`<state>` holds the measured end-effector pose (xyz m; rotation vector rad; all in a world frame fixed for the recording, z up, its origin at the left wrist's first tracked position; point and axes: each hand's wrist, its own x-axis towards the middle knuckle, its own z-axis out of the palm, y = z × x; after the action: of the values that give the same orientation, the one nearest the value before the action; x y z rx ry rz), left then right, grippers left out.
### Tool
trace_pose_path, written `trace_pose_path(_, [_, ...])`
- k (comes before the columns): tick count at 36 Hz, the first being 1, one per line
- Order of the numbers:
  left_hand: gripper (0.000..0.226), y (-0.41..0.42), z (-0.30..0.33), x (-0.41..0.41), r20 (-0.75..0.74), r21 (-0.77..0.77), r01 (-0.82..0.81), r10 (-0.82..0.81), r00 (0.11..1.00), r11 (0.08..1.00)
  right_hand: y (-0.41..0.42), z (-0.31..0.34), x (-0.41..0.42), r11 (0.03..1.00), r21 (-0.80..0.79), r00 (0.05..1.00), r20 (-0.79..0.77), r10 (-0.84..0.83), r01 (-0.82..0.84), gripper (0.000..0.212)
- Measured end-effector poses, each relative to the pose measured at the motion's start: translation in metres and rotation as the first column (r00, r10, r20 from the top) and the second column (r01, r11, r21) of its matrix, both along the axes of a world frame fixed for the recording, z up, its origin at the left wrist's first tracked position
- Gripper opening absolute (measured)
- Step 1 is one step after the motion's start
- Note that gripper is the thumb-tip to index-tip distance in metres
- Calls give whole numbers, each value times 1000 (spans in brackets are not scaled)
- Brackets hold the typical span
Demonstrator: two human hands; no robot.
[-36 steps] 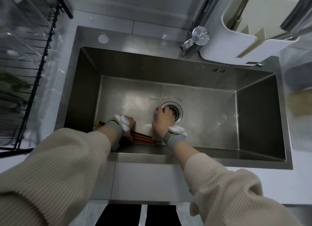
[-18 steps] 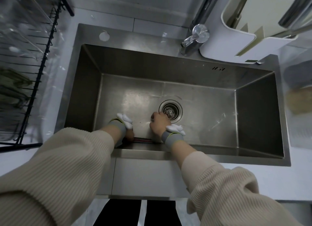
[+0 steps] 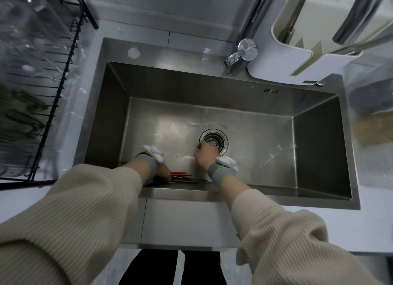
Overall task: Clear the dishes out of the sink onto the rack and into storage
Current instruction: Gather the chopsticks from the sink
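Note:
A bundle of red and dark chopsticks (image 3: 183,177) lies on the floor of the steel sink (image 3: 319,148), tight against the front wall. My left hand (image 3: 164,170) reaches down onto their left end and grips them; its fingers are mostly hidden behind the wrist. My right hand (image 3: 203,155) is a little to the right, beside the drain (image 3: 219,138). Its fingers are curled, and nothing shows in them. Both wrists wear grey bands with white trackers.
A black wire dish rack (image 3: 53,106) with clear and green dishes stands on the counter to the left. The faucet (image 3: 244,52) and a white utensil holder (image 3: 297,59) are behind the sink. A blurred brownish scrubber (image 3: 374,131) lies to the right.
Both hands slid toward the sink's front wall, and the chopsticks now show less between them. The right hand has come off the drain's left rim. The view shifted slightly.

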<state>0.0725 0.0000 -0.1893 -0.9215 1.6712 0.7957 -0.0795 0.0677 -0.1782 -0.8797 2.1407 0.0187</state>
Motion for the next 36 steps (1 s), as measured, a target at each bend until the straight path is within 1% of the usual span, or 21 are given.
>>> trace_pose_path(1, [16,-1,-3,2,4,14,-54,54,999,998,0,1,-2,1000,0,1000,4,-11,11,35])
trace_pose_path(3, [15,-2,-3,3,49,90,-161,157,986,983,-1,5,-6,999,-1,999,-3,-35,35,35])
trace_pose_path(5, [10,-1,-8,2,40,140,-165,161,986,976,-2,7,-9,998,-15,998,-14,-68,68,35])
trace_pose_path(6, [14,0,-9,2,15,131,-122,121,992,984,-3,8,-10,996,-23,996,-20,-86,86,34])
trace_pose_path(8, [32,0,-11,3,-48,61,-11,14,999,998,-3,8,-12,991,-47,991,-24,-130,129,34])
trace_pose_path(10, [46,-2,-11,6,-99,-10,45,-46,994,999,-3,9,-13,981,-68,983,-1,-184,183,35])
trace_pose_path(12, [46,-6,-12,10,-155,-87,39,-52,987,995,-3,10,-13,968,-82,971,44,-233,236,39])
trace_pose_path(14, [44,-10,-13,10,-254,-125,-33,0,967,992,-3,11,-14,955,-97,956,118,-267,279,44])
trace_pose_path(17, [40,-15,-11,5,-361,-63,-97,68,930,993,-4,12,-12,933,-128,918,264,-295,337,49])
trace_pose_path(19, [41,-17,-8,5,-404,-71,-117,79,911,991,-6,12,-8,884,-138,852,370,-371,446,52])
trace_pose_path(22, [41,-19,-2,2,-475,-76,-171,115,873,982,-13,18,-2,756,-90,663,555,-503,649,45])
trace_pose_path(24, [40,-20,2,4,-521,-49,-233,174,836,971,-21,27,2,658,-98,549,649,-527,747,45])
trace_pose_path(25, [40,-22,4,5,-549,-45,-275,206,810,960,-26,32,4,626,-123,524,681,-510,770,46])
trace_pose_path(26, [41,-22,6,6,-583,-56,-320,229,779,946,-32,38,6,615,-154,522,704,-481,773,47])
trace_pose_path(28, [42,-24,9,9,-663,-77,-423,271,698,903,-45,53,11,612,-215,531,749,-397,761,50])
trace_pose_path(30, [41,-26,14,10,-735,-57,-533,326,595,844,-59,72,17,621,-244,518,799,-307,745,51])
trace_pose_path(33, [42,-29,24,9,-833,-20,-688,368,413,726,-80,96,29,655,-317,532,833,-154,686,53])
trace_pose_path(34, [39,-31,31,6,-847,-1,-729,387,365,685,-86,103,34,666,-347,544,832,-107,661,53])
trace_pose_path(35, [33,-33,33,3,-860,57,-774,425,283,631,-91,109,39,673,-375,558,827,-69,638,53])
trace_pose_path(36, [26,-34,39,0,-858,82,-815,457,235,574,-95,114,44,676,-397,566,823,-36,620,51])
